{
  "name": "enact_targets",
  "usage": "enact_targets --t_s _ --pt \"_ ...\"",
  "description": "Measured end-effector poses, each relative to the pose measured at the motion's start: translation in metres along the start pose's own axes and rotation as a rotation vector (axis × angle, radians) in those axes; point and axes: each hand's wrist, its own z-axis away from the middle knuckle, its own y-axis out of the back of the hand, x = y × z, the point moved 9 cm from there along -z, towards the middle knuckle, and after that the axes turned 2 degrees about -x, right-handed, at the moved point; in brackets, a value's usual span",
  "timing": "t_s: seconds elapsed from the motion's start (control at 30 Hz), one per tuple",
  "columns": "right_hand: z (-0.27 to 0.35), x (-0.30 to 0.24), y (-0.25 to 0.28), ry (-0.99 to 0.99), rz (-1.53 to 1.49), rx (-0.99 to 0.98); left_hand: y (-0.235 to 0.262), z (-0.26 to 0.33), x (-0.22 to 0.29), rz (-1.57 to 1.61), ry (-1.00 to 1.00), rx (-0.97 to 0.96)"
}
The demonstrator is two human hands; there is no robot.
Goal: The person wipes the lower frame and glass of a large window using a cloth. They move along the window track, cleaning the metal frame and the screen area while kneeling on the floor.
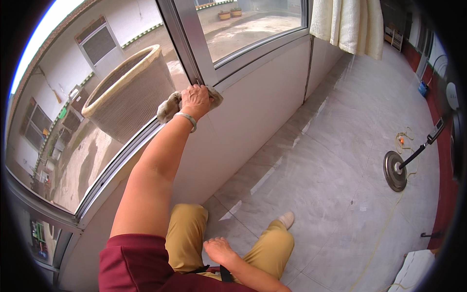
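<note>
My left hand [195, 101] is closed round a crumpled grey-brown cloth [170, 107] and presses it against the metal window frame [189, 58], at the lower corner where the upright meets the sill. Bits of the cloth stick out on both sides of the fingers. A pale bangle [187, 121] circles that wrist. Low in front of my body, over my tan trousers [187, 233], my right hand [220, 250] hangs with its fingers loosely curled in, and nothing shows in them. Its palm side is hidden.
Through the glass a large round tub [131, 92] stands in a yard. A cream curtain [348, 27] hangs beyond the window. On the tiled floor [331, 160] at right stands a round metal stand base [395, 171], with a thin yellow cord [377, 238] trailing near it.
</note>
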Motion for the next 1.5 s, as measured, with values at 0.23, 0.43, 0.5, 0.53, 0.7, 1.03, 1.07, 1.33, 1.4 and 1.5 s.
enact_targets --t_s 0.23,0.43,0.5,0.53,0.7,1.03,1.07,1.33,1.4,1.5 --pt "0.001 0.065 -0.007 -0.212 0.002 -0.165 -0.009 0.004 -0.005 0.011 -0.024 0.119" --pt "0.029 0.133 0.007 -0.513 -0.013 -0.133 -0.007 0.028 -0.015 0.033 -0.176 0.173" --pt "0.036 0.137 0.005 -0.598 -0.075 -0.075 -0.003 0.037 -0.025 0.022 -0.190 0.173" --pt "0.046 0.140 0.004 -0.649 -0.104 -0.058 -0.002 0.045 -0.034 0.032 -0.182 0.165" --pt "0.082 0.170 -0.046 -0.739 -0.051 -0.159 0.008 0.090 -0.074 0.089 -0.171 0.170" --pt "0.107 0.196 -0.036 -0.721 -0.117 0.225 0.025 0.189 -0.150 0.098 -0.146 0.216" --pt "0.112 0.195 -0.033 -0.714 -0.131 0.243 0.028 0.196 -0.157 0.115 -0.144 0.217" --pt "0.138 0.208 -0.032 -0.796 -0.119 0.355 0.044 0.260 -0.203 0.142 -0.126 0.232" --pt "0.125 0.209 -0.031 -0.774 -0.079 0.336 0.050 0.280 -0.222 0.136 -0.113 0.219" --pt "0.116 0.212 -0.041 -0.775 -0.032 0.291 0.065 0.320 -0.248 0.143 -0.110 0.248"
